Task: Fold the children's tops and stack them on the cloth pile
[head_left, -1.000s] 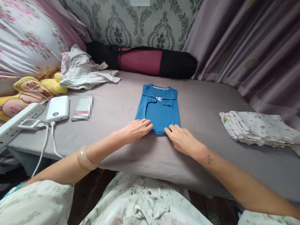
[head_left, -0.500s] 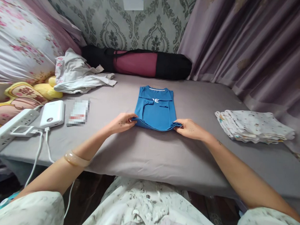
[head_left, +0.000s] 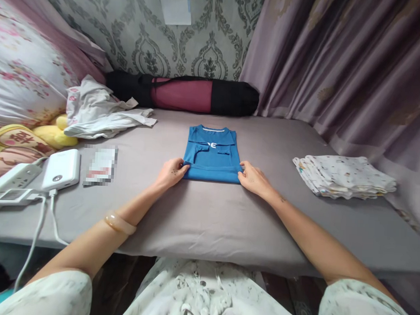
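A blue long-sleeved shirt (head_left: 213,158) lies on the grey sheet, its sides and sleeves turned inward over the front. White letters show partly near the collar. Along its near edge the hem is turned up into a flat band. My left hand (head_left: 172,171) pinches the left end of that band between thumb and fingers. At the right end, my right hand (head_left: 254,178) grips the band in the same way. Both hands rest low, close to the sheet.
Folded white printed cloths (head_left: 348,177) are stacked at the right. On the left are a white power bank (head_left: 62,169), a power strip (head_left: 12,181), a blurred packet (head_left: 101,165) and a crumpled white garment (head_left: 100,108). A black and maroon long bag (head_left: 181,95) lies along the wall.
The shirt's near edge, lifted and sagging between my hands before, now lies flat, folded over as a straight band. Both hands keep hold of its ends. The camera view has shifted slightly.
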{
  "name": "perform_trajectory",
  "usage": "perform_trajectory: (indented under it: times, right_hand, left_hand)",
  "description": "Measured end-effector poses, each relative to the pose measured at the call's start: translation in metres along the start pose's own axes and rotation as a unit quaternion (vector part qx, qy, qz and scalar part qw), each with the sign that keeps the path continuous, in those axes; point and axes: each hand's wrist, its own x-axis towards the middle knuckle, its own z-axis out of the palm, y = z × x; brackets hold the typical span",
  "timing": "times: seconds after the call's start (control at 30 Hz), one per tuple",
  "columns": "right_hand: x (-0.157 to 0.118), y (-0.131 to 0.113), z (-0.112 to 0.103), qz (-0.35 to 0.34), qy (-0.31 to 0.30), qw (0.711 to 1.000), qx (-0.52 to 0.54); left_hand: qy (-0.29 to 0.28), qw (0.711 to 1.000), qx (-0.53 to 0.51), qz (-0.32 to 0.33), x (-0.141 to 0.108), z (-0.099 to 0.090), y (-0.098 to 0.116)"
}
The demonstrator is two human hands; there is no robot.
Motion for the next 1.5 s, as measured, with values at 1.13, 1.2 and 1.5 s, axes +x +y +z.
perform_trajectory:
  times: [1.13,1.2,1.5]
  right_hand:
    - [0.008,-0.05,0.021,-0.316,-0.129,0.939,-0.047]
    - [0.008,-0.049,0.022,-0.314,-0.122,0.941,-0.041]
    - [0.006,-0.011,0.031,-0.205,-0.042,0.977,-0.029]
  left_hand:
    - [-0.168,0.93,0.217,0.245,0.008,0.025,0.002]
    - [-0.164,0.932,0.21,0.244,0.008,0.024,0.002]
    - [-0.118,0.95,0.195,0.211,0.004,0.028,0.0]
